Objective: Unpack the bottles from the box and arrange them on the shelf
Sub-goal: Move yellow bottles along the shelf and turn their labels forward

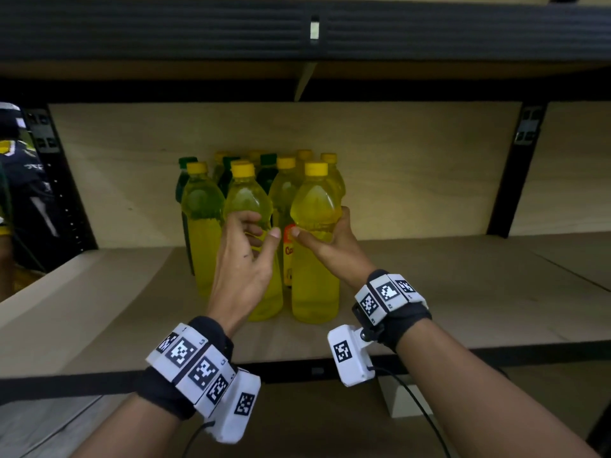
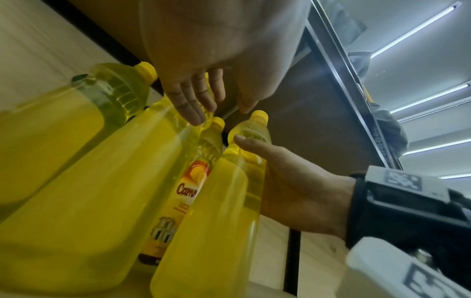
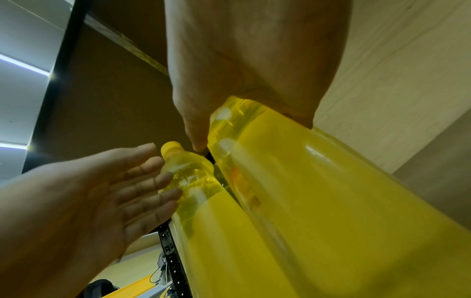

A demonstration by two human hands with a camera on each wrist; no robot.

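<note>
Several yellow-capped bottles of yellow oil stand clustered on the wooden shelf (image 1: 463, 292). My right hand (image 1: 320, 233) grips the front right bottle (image 1: 315, 285) at its shoulder, thumb in front and fingers behind; the bottle stands upright on the board. The right wrist view shows this bottle (image 3: 305, 201) close under the palm. My left hand (image 1: 261, 233) is relaxed, its straight fingers (image 2: 193, 104) lying against the shoulder of the front middle bottle (image 1: 246, 200). A bottle with an orange label (image 2: 188, 191) shows between these two. No box is in view.
Green-capped bottles (image 1: 187, 161) stand at the back left of the cluster. The upper shelf (image 1: 297, 34) hangs low overhead. Black uprights (image 1: 515, 176) flank the bay. Bare board lies to the right and left of the bottles. A person (image 1: 20, 180) stands at the far left.
</note>
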